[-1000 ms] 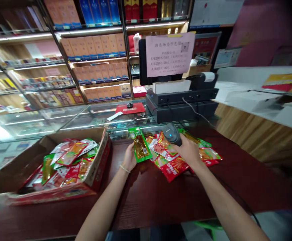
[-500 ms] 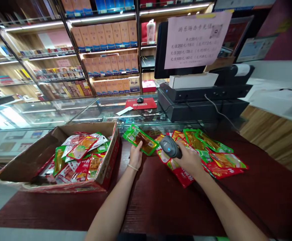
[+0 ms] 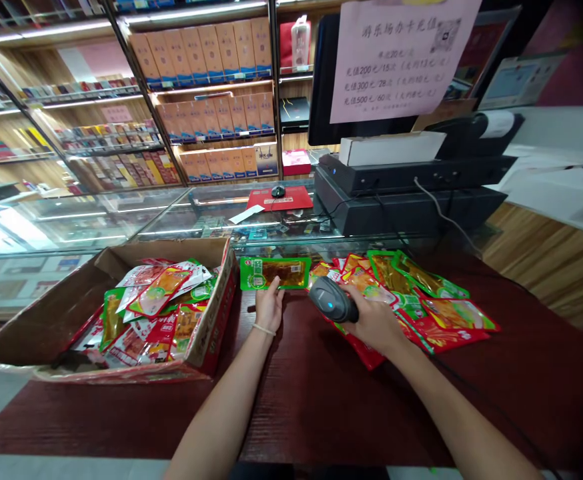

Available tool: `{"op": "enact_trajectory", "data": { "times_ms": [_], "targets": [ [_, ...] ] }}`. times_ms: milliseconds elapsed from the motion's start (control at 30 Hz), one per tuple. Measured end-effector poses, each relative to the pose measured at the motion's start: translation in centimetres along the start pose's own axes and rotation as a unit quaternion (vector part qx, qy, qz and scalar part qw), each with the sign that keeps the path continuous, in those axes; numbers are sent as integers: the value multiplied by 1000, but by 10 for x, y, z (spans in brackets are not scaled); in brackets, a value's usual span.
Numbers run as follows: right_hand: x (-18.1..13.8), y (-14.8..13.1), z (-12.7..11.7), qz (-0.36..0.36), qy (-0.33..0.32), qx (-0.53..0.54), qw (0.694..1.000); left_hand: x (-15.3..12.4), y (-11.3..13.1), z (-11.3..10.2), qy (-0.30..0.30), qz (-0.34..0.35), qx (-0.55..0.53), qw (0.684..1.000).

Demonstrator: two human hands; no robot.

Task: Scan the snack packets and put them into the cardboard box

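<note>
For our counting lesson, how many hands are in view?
2: the left hand, right of the open carton, holding a green-edged packet; the right hand, by the packet pile, gripping a dark scanner.

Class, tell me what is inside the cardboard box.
The cardboard box holds a heap of red, green and white packets; whatever lies beneath the top ones is covered.

A small black computer mouse (image 3: 278, 191) sits on a flat red rectangular mat (image 3: 296, 199). A pink printed paper sheet (image 3: 396, 67) covers much of a black flat monitor (image 3: 324, 81). Orange-brown cardboard boxes with blue bases (image 3: 209, 53) line wooden shelves (image 3: 299, 141).
</note>
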State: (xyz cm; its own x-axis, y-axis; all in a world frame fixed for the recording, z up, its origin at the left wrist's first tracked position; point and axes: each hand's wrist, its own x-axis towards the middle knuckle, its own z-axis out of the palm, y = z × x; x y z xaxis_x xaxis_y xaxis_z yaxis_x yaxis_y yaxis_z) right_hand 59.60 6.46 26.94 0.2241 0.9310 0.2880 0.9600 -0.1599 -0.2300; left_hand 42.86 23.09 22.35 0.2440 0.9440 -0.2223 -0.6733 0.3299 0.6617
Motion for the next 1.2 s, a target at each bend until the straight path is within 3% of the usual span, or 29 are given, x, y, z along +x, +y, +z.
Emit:
{"op": "enact_trajectory", "data": {
  "times_ms": [133, 433, 533, 633, 700, 800, 900, 967, 1067, 1133, 1200],
  "targets": [
    [0, -1, -1, -10, -10, -10, 1000, 1, -1, 0, -17, 14, 13, 1000],
    [0, 2, -1, -9, 40, -21, 999, -1, -2, -1, -9, 23, 36, 999],
    [2, 4, -1, 28, 58, -39, 997, -2, -3, 1, -29, 71, 75, 994],
    [5, 3, -3, 72, 70, -46, 994, -7, 1, 8, 15, 141, 139, 980],
    [6, 2, -6, 86, 80, -45, 992, -16, 12, 17, 34, 204, 177, 962],
    [7, 0, -9, 101, 97, -46, 989, -39, 41, 34, -4, 303, 219, 928],
    [8, -4, -11, 105, 112, -45, 987, -68, 87, 47, -38, 385, 289, 876],
    [9, -9, -12, 95, 122, -39, 987, -87, 123, 47, -50, 431, 381, 817],
    [12, -19, -13, 66, 143, -30, 987, -104, 178, 34, -57, 492, 553, 671],
    [14, -26, -13, 56, 154, -26, 986, -106, 208, 16, -18, 521, 634, 571],
    [15, -34, -13, 57, 157, -25, 986, -99, 229, -8, 38, 520, 693, 498]
  ]
}}
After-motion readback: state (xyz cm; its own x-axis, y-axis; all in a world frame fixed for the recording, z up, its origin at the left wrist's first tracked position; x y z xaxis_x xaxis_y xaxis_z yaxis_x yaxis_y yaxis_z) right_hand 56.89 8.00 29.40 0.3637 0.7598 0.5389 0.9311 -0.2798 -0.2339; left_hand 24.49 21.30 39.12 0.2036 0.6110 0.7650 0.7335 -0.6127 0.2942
